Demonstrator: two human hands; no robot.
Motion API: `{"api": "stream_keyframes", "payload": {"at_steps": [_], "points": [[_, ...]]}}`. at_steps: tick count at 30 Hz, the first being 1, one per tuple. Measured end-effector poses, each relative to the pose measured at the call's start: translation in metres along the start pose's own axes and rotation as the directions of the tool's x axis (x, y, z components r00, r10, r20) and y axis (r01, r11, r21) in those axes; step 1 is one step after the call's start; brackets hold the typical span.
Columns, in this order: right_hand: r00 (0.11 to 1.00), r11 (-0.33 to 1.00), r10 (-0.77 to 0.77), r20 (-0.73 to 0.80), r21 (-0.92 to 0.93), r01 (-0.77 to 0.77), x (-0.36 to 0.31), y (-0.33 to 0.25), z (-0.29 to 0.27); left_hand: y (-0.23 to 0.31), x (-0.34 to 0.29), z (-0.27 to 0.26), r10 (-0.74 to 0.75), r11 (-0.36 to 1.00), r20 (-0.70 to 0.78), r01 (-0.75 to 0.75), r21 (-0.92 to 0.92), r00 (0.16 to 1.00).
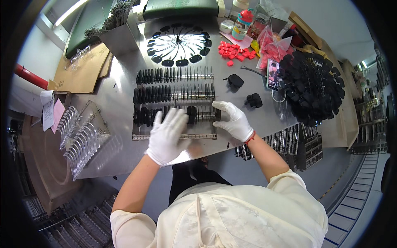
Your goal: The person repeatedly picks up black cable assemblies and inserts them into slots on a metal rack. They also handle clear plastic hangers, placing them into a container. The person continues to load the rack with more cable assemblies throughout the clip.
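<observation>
Stainless sheet metal forms the worktable [120,99], and a slotted metal rack [175,103] lies flat on it directly in front of the person. The rack carries four rows of thin dividers; small black plastic parts [153,94] stand on edge in the slots, filling the left portion of the upper three rows, which keeps each piece separated and upright. The left hand [165,138], in a white glove, lies palm down over the near-left part of the rack with fingers spread and slightly blurred; whether it has hold of anything beneath the palm cannot be told. The right hand [233,120], also gloved, is at the rack's right end — fingers curled loosely around the frame edge, apparently steadying it rather than gripping a part. Both forearms enter from the lower edge and converge on the rack, elbows out. A round spoked carrier [178,44] ringed with black parts sits just beyond the rack, and a second, densely loaded round carrier [312,89] rests to the right. Loose red pieces [236,51] lie near the far edge. Clear plastic trays [80,138] stand stacked at the left — well apart from the hands. Two single black parts [244,90] lie on the table right of the rack.
</observation>
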State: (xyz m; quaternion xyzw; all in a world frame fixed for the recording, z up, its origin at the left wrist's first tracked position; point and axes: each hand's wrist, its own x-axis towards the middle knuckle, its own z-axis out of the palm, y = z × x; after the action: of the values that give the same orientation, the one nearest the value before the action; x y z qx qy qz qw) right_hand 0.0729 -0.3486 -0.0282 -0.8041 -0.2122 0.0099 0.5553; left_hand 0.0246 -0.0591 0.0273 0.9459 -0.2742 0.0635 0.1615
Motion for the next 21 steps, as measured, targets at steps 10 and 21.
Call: {"api": "stream_keyframes", "payload": {"at_steps": [10,21], "points": [[0.996,0.967,-0.059,0.070,-0.244,0.074,0.007,-0.032,0.003,-0.016,0.031,0.019,0.180,0.984,-0.064,-0.178,0.023,0.982],[0.999,0.757,0.023,0.044,-0.653,0.011,0.007,-0.051,0.010,-0.006,0.031,0.010,0.188,0.979,0.240,-0.201,0.032,0.952]]}}
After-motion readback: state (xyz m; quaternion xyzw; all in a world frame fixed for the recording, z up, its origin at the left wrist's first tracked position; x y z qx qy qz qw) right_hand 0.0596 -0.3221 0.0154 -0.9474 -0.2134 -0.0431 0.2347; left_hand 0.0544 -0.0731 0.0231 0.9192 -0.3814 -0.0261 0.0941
